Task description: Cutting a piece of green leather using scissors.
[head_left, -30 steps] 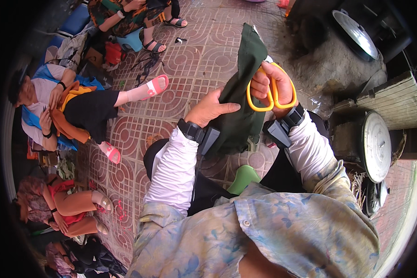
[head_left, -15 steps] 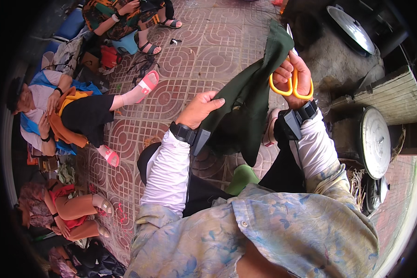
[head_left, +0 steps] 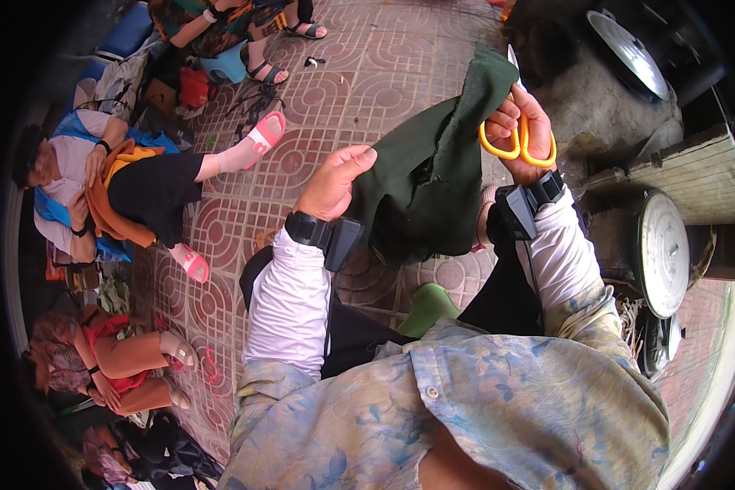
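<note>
A dark green cloth (head_left: 420, 188) hangs spread between my two hands, with a torn or cut edge running down it. My left hand (head_left: 328, 184) pinches its left side, thumb on top. My right hand (head_left: 527, 118) is closed round yellow-handled scissors (head_left: 551, 151) and the cloth's upper right corner; the blades point up, partly behind the cloth. Whether the blades are open is hidden. A green plastic seat or similar object (head_left: 429, 310) shows below, between my dark-clad legs.
Several people sit along the left, one in pink sandals (head_left: 265, 135), another on a blue stool (head_left: 220, 65) among bags. At the right are an earthen stove (head_left: 563, 98), lidded metal pots (head_left: 661, 249) and a panel (head_left: 690, 180). Patterned paving (head_left: 367, 57) lies underfoot.
Over the last second my hands have moved apart, the left leftward, the right rightward and up with the scissors. The green cloth is now stretched wider between them.
</note>
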